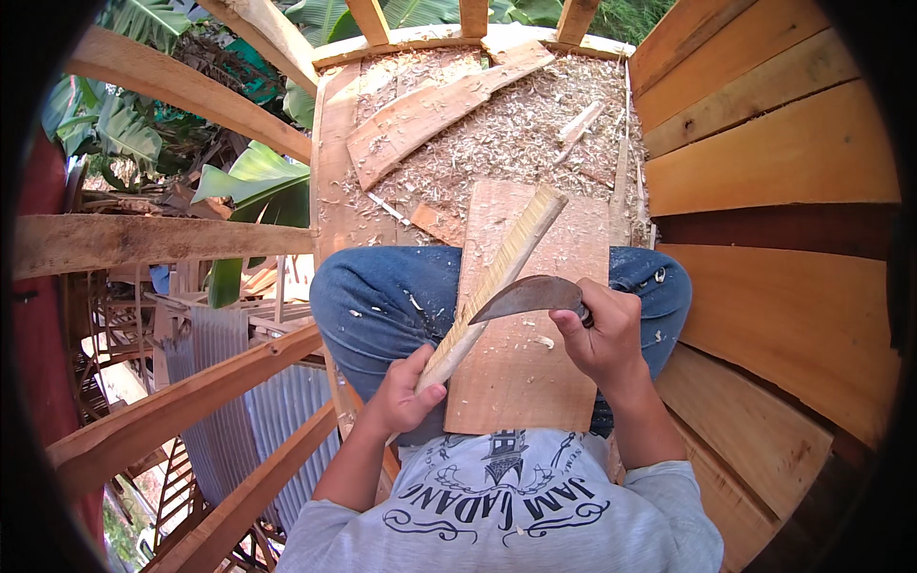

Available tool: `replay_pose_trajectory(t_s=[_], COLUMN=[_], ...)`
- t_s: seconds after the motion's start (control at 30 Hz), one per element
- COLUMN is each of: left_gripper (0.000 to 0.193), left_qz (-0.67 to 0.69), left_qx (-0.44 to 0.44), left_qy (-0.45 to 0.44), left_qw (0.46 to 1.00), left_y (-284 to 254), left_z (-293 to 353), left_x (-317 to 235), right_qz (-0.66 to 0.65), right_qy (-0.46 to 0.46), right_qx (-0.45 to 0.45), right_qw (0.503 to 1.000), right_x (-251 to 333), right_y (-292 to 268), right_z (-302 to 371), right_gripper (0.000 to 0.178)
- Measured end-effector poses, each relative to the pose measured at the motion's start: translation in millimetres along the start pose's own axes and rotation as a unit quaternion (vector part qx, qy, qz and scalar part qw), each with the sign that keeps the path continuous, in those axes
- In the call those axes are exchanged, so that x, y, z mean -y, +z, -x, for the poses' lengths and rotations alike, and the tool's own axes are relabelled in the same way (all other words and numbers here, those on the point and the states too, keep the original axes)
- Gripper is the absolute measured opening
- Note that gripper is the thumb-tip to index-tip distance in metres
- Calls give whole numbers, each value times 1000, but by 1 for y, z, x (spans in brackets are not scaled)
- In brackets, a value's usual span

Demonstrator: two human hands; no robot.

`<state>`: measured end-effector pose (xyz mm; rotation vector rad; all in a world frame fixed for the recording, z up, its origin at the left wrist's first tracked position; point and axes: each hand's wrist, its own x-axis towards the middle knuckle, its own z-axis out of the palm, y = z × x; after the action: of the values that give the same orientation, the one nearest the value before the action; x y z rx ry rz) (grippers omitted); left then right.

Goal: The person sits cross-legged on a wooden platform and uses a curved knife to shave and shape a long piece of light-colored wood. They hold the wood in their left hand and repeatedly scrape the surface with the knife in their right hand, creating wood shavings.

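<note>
Pale, slim wooden stick (497,277) — your left hand (406,396) grips its lower end; your right hand (602,334) clutches the curved dark-bladed knife (525,298), blade touching it.

Grey short-sleeved T-shirt (516,516) with a dark printed graphic on the chest; blue jeans (382,301) flecked with pale wood shavings.
</note>
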<state>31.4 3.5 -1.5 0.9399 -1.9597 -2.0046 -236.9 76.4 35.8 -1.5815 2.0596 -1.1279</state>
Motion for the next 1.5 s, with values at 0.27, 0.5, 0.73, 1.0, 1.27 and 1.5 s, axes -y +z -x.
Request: replay_pose_trajectory(t_s=[0.27, 0.5, 0.73, 1.0, 1.27, 1.5], left_gripper=[36, 28, 24, 26, 27, 28], left_qz=[-48, -83, -94, -176, -195, -209], left_qx=[-16, -12, -65, -140, -163, -189], left_qy=[18, 38, 39, 76, 68, 36], left_qw=[999, 996, 993, 971, 965, 959], left_y=[2, 3, 14, 24, 28, 33], left_z=[-6, -3, -2, -4, -8, -8], left_x=[-10, -1, -3, 1, 3, 1], right_qz=[79, -95, 9, 163, 264, 309], right_qy=[5, 198, 110, 27, 67, 78], right_qx=[-145, -280, -28, 57, -4, 29], right_qw=[986, 935, 993, 985, 962, 947], right_x=[-40, -80, -32, -3, -29, -19], right_y=[-5, -61, -5, 3, -11, -21], right_z=[-38, -40, 11, 10, -18, -23], right_gripper=[55, 57, 43, 49, 52, 52])
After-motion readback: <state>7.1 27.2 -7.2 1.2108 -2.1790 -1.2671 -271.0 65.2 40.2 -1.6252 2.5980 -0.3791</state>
